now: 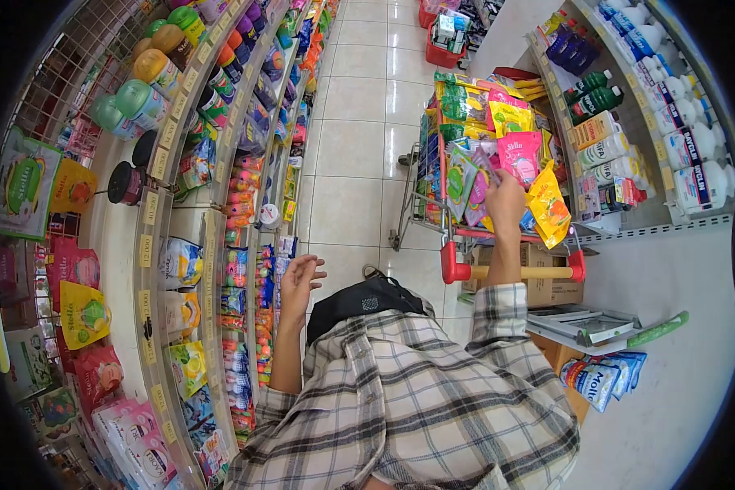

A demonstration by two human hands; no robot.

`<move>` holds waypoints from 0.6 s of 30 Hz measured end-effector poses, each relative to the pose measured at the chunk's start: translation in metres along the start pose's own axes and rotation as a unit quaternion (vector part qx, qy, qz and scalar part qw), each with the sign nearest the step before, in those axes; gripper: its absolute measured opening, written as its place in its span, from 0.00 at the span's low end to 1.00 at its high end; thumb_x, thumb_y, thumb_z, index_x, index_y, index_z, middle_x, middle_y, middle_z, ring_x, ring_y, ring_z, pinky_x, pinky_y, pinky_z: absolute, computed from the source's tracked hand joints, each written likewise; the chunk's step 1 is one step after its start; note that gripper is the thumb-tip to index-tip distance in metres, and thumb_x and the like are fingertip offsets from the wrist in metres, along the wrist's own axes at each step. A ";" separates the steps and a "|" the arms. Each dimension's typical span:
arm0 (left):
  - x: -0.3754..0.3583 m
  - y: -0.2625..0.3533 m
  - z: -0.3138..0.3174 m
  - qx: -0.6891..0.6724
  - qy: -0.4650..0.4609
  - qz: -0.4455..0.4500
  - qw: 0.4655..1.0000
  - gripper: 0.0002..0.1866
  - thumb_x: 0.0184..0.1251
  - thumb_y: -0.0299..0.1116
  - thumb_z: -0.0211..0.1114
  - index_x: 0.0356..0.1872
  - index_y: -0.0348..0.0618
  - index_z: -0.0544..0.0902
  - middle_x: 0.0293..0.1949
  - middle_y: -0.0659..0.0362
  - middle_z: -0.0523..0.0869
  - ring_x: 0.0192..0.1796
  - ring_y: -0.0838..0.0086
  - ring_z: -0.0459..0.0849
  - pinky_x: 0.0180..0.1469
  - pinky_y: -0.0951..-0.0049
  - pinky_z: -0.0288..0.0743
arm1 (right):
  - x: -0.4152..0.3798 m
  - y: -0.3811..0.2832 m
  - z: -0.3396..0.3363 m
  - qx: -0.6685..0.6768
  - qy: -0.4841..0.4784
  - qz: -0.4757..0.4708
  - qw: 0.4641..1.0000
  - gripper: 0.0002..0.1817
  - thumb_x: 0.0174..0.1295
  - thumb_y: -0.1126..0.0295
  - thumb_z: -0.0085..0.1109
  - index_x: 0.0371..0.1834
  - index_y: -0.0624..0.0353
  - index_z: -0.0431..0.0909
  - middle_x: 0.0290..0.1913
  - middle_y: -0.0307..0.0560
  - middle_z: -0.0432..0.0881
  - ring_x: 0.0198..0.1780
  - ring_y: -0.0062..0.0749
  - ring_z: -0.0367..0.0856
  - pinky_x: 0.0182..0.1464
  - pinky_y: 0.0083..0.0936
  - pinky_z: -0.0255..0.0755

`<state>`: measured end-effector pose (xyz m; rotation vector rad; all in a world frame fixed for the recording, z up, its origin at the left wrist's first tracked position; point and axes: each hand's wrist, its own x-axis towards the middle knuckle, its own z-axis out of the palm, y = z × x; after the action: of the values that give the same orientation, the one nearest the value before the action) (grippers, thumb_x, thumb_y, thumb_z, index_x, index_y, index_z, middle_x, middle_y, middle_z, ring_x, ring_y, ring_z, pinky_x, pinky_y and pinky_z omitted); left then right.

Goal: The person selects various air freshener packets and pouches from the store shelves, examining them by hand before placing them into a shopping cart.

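My right hand (506, 202) is over the shopping cart (456, 231), its fingers closed on a purple Stella air freshener packet (479, 189). Beside it lie a green and grey packet (459, 180), a pink Stella packet (518, 155) and a yellow Stella packet (550, 208) with orange fruit on it. More yellow, green and pink packets fill the cart behind them. Held in the air by the left shelves, my left hand (300, 282) has its fingers apart and slightly curled, with nothing in it.
Shelves of bottles and packets (186, 261) line my left, with Stella packets (86, 314) hanging on a wire rack. White bottles (694, 147) stand on the right shelves. A folded step ladder (596, 322) and blue Molto packs (596, 380) are below. A red basket (445, 51) sits further up the aisle.
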<state>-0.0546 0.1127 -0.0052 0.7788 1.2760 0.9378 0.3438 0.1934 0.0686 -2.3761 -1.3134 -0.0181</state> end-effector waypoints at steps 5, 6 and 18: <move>0.000 0.005 0.002 -0.005 0.000 0.012 1.000 0.13 0.73 0.38 0.58 0.51 0.43 0.77 0.47 0.55 0.85 0.43 0.73 0.84 0.41 0.75 0.74 | 0.014 0.009 0.039 0.032 0.006 -0.033 0.999 0.14 0.58 0.70 0.56 0.47 0.59 0.83 0.37 0.65 0.83 0.42 0.59 0.83 0.46 0.48 0.75; 0.000 0.006 0.003 -0.005 0.000 0.013 1.000 0.13 0.73 0.38 0.58 0.51 0.43 0.77 0.47 0.55 0.85 0.43 0.73 0.84 0.41 0.75 0.74 | 0.014 0.009 0.044 0.040 0.008 -0.040 0.998 0.14 0.58 0.70 0.55 0.46 0.59 0.83 0.37 0.65 0.83 0.42 0.60 0.83 0.46 0.48 0.75; -0.005 -0.003 0.002 -0.020 -0.008 0.029 0.999 0.13 0.73 0.38 0.58 0.51 0.43 0.76 0.46 0.56 0.85 0.42 0.75 0.84 0.42 0.75 0.75 | 0.020 0.013 0.021 0.120 0.014 -0.027 0.992 0.22 0.61 0.57 0.60 0.48 0.66 0.80 0.41 0.61 0.84 0.45 0.54 0.83 0.48 0.40 0.75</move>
<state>-0.0522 0.1068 -0.0048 0.7933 1.2229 0.9994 0.3617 0.2111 0.0491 -2.1309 -1.2900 0.0862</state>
